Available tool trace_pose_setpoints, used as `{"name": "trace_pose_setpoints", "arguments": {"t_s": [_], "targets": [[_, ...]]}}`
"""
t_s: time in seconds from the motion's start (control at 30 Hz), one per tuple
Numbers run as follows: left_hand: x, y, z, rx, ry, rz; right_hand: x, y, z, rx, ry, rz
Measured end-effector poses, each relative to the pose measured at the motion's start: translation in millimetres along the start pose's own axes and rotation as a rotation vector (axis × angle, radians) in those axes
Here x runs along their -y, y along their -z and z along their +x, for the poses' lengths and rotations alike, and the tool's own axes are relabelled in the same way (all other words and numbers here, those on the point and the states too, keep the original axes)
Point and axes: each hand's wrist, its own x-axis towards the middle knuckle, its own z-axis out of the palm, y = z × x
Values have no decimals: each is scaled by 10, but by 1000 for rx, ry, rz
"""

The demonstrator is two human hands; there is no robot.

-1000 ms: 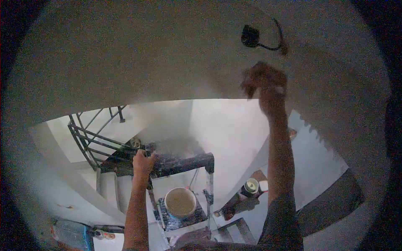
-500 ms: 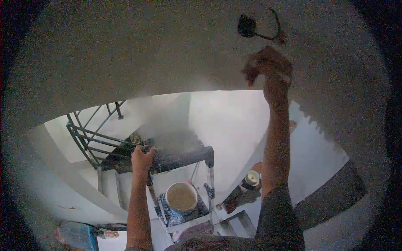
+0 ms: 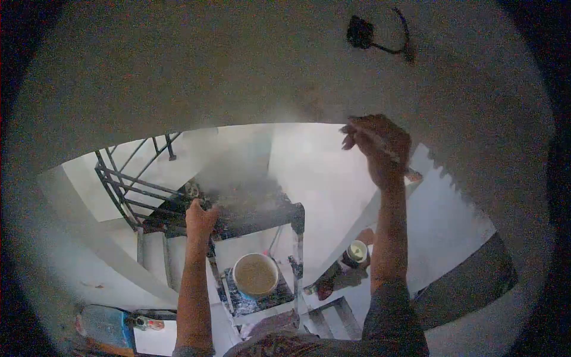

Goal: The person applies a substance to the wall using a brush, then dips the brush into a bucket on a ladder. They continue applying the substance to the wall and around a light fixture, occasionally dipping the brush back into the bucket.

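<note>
Our right fingers (image 3: 350, 138) are bent, their tips slightly apart; a slim pale thing (image 3: 385, 147) shows along the hand, but we cannot tell what it is or whether they clamp it. Our right hand (image 3: 383, 152) is raised in front of the lower edge of the broad dark surface (image 3: 238, 71); we cannot tell if it touches. Our left hand (image 3: 201, 223) is at the near left corner of the black platform (image 3: 256, 223), thumb and forefinger spread apart; we cannot tell how the other fingers lie.

Below the platform, between our forearms, the round bucket (image 3: 235, 281) sits on a spattered shelf (image 3: 245, 307), with greyish-brown stuff inside. A small tub (image 3: 357, 251) is to its right, near our right forearm. Beyond our left hand run the dark railings (image 3: 140, 185), with pale steps (image 3: 156, 259) below. Above our right hand, a black fitting (image 3: 360, 32) with a curved cable (image 3: 389, 50) is on the dark surface. Haze blurs the platform's far side.
</note>
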Motion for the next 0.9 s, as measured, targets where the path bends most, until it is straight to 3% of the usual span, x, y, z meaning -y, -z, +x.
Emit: {"name": "trace_pose_setpoints", "arguments": {"t_s": [0.17, 0.23, 0.37, 0.43, 0.5, 0.6, 0.73, 0.8, 0.9], "targets": [[-19, 48, 6, 68, 10, -63, 188, 58, 60, -89, -73, 66], [-13, 50, 13, 85, 23, -57, 242, 15, 117, -168, -208, -108], [31, -11, 25, 20, 22, -8, 79, -115, 73, -265, -84, -308], [26, 12, 29, 31, 25, 0, -34, -198, 2, 34, 34, -515], [-75, 129, -20, 151, 85, -75, -127, -359, -162, 189, -67, -418], [59, -41, 67, 51, 54, -17, 69, -287, -201, 273, -120, -549], [-65, 90, 20, 135, 126, -24, 72, -189, -131, -78, -111, -351], [-64, 105, -25, 94, 20, -100, 9, -270, -72, -182, -80, -298], [10, 60, -24, 83, 13, -73, -85, -358, -174, 175, -19, -359]]}}
